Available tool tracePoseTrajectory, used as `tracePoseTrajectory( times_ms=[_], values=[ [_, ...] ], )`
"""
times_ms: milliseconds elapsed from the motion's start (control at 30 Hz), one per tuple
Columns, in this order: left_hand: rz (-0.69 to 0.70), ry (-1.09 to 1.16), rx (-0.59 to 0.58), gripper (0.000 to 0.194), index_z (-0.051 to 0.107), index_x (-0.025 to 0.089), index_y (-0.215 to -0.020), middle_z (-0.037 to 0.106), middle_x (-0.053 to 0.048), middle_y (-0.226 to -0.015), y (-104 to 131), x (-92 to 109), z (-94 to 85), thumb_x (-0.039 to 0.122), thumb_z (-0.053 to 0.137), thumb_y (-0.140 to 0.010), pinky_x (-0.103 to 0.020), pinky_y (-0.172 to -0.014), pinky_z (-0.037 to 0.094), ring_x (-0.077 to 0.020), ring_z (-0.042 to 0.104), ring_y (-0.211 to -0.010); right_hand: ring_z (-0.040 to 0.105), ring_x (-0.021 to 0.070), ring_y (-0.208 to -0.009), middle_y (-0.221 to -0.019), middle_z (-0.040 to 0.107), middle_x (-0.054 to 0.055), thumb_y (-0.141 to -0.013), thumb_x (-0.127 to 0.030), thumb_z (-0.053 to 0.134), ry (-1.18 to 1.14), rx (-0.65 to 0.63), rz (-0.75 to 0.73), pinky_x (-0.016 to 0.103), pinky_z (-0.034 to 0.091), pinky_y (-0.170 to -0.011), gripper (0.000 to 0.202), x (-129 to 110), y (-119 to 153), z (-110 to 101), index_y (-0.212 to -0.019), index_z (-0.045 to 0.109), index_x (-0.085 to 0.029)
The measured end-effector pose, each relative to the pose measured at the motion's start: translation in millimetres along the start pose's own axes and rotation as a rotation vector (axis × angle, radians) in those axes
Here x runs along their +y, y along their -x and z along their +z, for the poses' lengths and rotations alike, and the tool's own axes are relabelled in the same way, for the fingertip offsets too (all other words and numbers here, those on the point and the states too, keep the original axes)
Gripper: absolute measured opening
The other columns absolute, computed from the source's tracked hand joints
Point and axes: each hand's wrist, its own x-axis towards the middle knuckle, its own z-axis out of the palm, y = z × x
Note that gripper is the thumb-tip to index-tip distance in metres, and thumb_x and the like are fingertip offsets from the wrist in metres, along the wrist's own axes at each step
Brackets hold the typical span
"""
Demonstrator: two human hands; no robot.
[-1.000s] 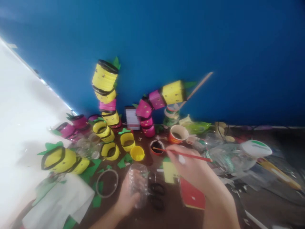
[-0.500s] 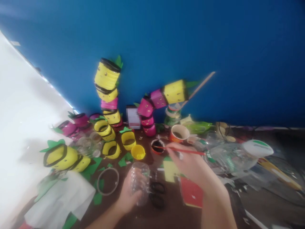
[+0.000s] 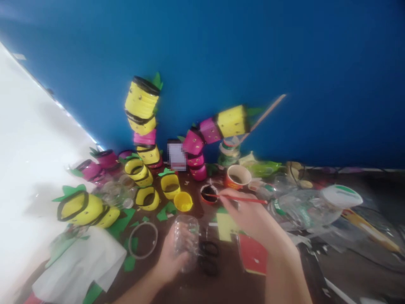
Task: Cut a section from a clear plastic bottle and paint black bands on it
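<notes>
My right hand (image 3: 242, 209) is closed on a red-handled paintbrush (image 3: 253, 199). The brush tip reaches into a small cup of black paint (image 3: 209, 194). My left hand (image 3: 174, 251) is wrapped round a clear plastic bottle piece (image 3: 187, 236), its fingers showing through the plastic. A yellow paint cup (image 3: 183, 202) stands just beyond that piece. Black-handled scissors (image 3: 209, 257) lie to its right. On its left, a clear plastic ring (image 3: 143, 240) rests on the table.
Stacked yellow and pink painted cups (image 3: 143, 99) lean near the blue wall. A paper cup (image 3: 238, 177) stands behind the paint. Clear plastic bottles (image 3: 303, 207), a yellow cutter (image 3: 373, 230) and red paper (image 3: 253, 253) lie right. White cloth (image 3: 82, 266) and green scraps (image 3: 129, 264) are left.
The brush handle and my right hand have shifted slightly left, with the tip still at the black paint. My left hand and the bottle piece look nearly unmoved.
</notes>
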Motion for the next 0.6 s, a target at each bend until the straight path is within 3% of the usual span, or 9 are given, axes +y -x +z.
tracePoseTrajectory(
  times_ms=[333,600],
  values=[
    [-0.020,0.102,0.038,0.065,0.050,0.017,-0.119,0.066,-0.010,-0.096,2.3,-5.7,3.5,0.055,0.068,-0.069,-0.038,-0.079,0.051,-0.0238,0.064,-0.082,0.066,0.0195,-0.086,-0.093,0.072,0.002,-0.091,-0.033,0.042,0.041,0.053,-0.006,0.033,0.050,-0.080,0.023,6.6,1.2,3.8,-0.090,0.064,-0.024],
    [-0.030,0.124,0.028,0.064,0.051,0.018,-0.118,0.066,-0.008,-0.094,3.1,-5.9,3.8,0.055,0.069,-0.069,-0.037,-0.077,0.051,-0.0222,0.063,-0.080,0.067,0.0189,-0.082,-0.091,0.072,0.003,-0.090,-0.029,0.041,0.032,0.062,-0.003,0.030,0.051,-0.073,0.023,7.2,0.4,2.0,-0.089,0.064,-0.023]
  ],
)
